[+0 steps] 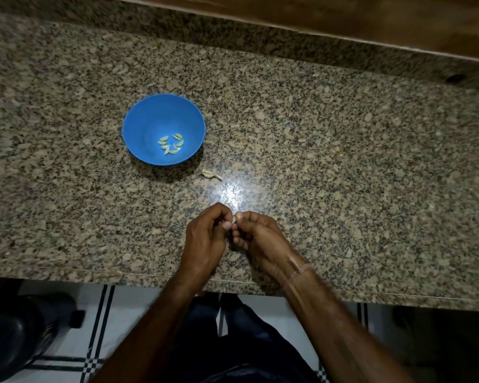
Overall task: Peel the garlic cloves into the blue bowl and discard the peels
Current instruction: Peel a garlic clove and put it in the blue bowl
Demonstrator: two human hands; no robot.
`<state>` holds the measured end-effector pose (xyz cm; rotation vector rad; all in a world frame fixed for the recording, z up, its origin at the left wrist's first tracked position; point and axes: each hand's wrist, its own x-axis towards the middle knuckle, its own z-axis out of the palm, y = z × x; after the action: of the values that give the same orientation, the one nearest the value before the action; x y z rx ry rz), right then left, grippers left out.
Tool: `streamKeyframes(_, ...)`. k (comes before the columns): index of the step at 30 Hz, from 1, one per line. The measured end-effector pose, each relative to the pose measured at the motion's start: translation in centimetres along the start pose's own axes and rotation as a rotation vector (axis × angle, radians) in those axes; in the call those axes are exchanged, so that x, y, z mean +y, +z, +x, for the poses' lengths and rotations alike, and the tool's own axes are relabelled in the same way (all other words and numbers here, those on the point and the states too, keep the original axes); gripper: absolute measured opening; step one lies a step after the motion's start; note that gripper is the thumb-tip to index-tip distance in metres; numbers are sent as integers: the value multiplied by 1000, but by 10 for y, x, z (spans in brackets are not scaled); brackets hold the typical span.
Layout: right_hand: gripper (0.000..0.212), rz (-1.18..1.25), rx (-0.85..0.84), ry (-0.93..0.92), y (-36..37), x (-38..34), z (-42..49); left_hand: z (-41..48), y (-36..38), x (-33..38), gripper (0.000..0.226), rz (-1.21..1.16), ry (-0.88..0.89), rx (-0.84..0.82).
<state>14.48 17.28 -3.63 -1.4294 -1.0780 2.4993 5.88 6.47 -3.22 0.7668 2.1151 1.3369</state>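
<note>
Both hands, left hand and right hand, pinch a small pale garlic clove over the speckled granite counter (peeled pale-green cloves lie in the round blue plastic bowl; a dry papery peel lies beside it).

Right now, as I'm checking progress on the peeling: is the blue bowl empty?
No, several peeled garlic cloves lie at the bottom of the blue bowl.

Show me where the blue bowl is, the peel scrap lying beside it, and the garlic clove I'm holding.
blue bowl (152, 114), head view, bare inner wall.
peel scrap (211, 174), head view, middle of the scrap.
held garlic clove (234, 218), head view, pale sliver that shows.
</note>
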Motion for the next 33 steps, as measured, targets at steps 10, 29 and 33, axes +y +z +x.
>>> streamKeyframes(10, 14, -35, 139, -154, 17, 9, -2, 2, -6, -13, 22, -195, -222, 68)
streamKeyframes(29, 11, -518, 218, -541, 15, 13, -18, 9, -26, -2, 27, 53, 89, -143)
streamKeyframes(33, 12, -566, 210, -638, 23, 9, -21, 14, -24, 0, 34, -459, -413, -281)
